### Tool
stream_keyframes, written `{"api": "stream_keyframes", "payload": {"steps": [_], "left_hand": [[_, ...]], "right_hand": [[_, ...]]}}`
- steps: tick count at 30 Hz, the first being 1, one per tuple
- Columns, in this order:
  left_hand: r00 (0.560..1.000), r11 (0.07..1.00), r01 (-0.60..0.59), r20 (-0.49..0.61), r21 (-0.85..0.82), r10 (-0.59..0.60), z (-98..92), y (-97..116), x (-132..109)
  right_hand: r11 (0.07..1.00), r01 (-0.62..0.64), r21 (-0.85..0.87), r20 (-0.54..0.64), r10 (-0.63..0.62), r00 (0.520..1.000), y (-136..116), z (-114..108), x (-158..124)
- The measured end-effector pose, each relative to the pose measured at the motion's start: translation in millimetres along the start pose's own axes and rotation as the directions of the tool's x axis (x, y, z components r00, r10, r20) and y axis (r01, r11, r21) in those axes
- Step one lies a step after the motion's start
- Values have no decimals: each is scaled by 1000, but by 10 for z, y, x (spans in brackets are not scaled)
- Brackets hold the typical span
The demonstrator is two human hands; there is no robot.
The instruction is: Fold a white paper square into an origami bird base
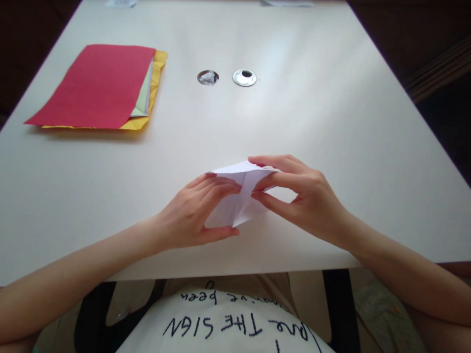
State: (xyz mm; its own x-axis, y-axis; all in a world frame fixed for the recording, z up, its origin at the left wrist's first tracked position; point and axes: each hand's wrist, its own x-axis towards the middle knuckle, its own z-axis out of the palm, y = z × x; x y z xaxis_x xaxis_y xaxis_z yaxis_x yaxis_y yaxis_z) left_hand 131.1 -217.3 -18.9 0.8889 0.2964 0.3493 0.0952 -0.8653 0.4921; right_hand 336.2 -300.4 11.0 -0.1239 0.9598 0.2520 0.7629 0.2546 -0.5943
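Observation:
A folded sheet of white paper (241, 196) stands partly opened between my hands, near the table's front edge, with creases and raised flaps showing. My left hand (198, 206) holds its left side, the fingers over the flap and the thumb at the lower corner. On the right, my right hand (301, 189) pinches the paper's edge between thumb and forefinger, while its other fingers lie along the upper edge. Parts of the paper behind the fingers are hidden.
At the back left of the white table (331, 122) lies a stack of coloured sheets, a red sheet (99, 88) on top and yellow paper (159, 63) below. Two round cable holes, one with a metal rim (235, 81), sit at the back middle.

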Motion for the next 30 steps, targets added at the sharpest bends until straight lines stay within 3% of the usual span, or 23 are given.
{"api": "stream_keyframes", "payload": {"steps": [4,8,12,16,19,24,30], "left_hand": [[981,973,76,-159,-218,-112,-53,145,40],[959,848,146,-139,-509,-249,-117,240,46],[942,709,205,-61,-674,-331,-174,234,31],[951,604,241,60,-759,-303,-238,199,35],[944,527,298,161,-796,-289,-270,189,48],[950,537,305,213,-787,-228,-282,175,58],[934,530,354,258,-771,-248,-314,164,48]], "right_hand": [[982,-77,171,-54,87,995,-158,-49,-16],[972,-62,228,-1,64,998,-290,-86,-31],[966,-44,255,75,26,997,-394,-175,-42],[983,-16,186,84,0,996,-456,-297,12],[991,5,131,158,-26,987,-478,-352,96],[990,64,129,235,-93,967,-497,-331,227],[982,24,188,288,-79,954,-531,-351,299]]}}
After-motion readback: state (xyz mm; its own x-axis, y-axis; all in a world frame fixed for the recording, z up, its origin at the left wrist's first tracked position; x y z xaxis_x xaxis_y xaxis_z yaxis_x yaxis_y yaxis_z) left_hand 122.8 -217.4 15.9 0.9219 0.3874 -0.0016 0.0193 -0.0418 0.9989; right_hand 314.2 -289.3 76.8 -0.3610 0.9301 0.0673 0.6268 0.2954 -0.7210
